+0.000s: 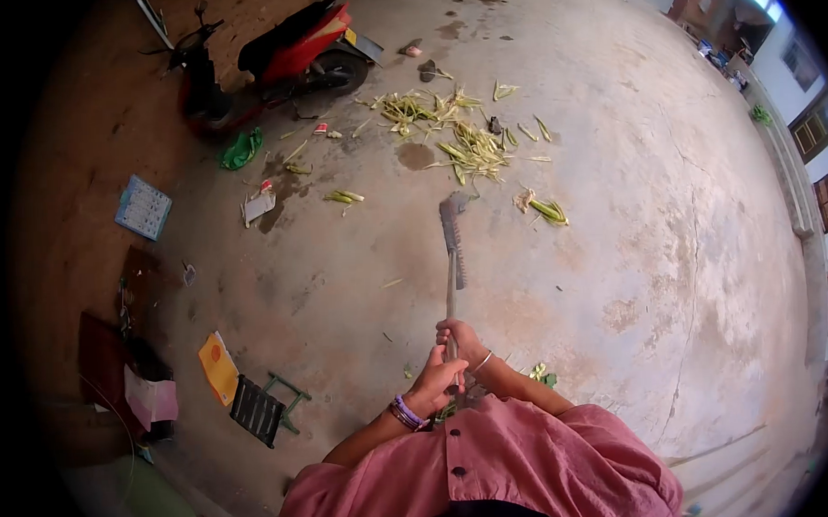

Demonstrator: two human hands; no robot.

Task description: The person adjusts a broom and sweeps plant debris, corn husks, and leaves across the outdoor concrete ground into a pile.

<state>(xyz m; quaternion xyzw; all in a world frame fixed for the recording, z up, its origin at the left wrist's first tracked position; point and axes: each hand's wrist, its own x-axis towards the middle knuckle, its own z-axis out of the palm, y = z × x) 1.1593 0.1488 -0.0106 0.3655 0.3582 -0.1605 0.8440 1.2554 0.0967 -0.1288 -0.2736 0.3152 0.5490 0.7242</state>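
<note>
Both my hands are closed around the wooden handle of a broom [452, 294], which points straight out ahead of me over the concrete floor. My right hand [462, 339], with a pale bracelet at its wrist, grips higher up the handle. Just below it, my left hand [432, 383] wraps the handle, purple bangles on the wrist. The broom's grey head [451, 216] has a row of dark bristles or teeth along its right side. Beyond it lies a scattered pile of green and yellow corn husks [474, 152]; a loose bunch of husks [549, 210] lies to its right.
A red scooter [306, 48] stands at the back left, near a green plastic bag [242, 150]. A small folding stool [260, 410] with a yellow booklet [219, 367] is at my left. A blue-edged board [144, 208] lies farther left. Steps and a building line the right.
</note>
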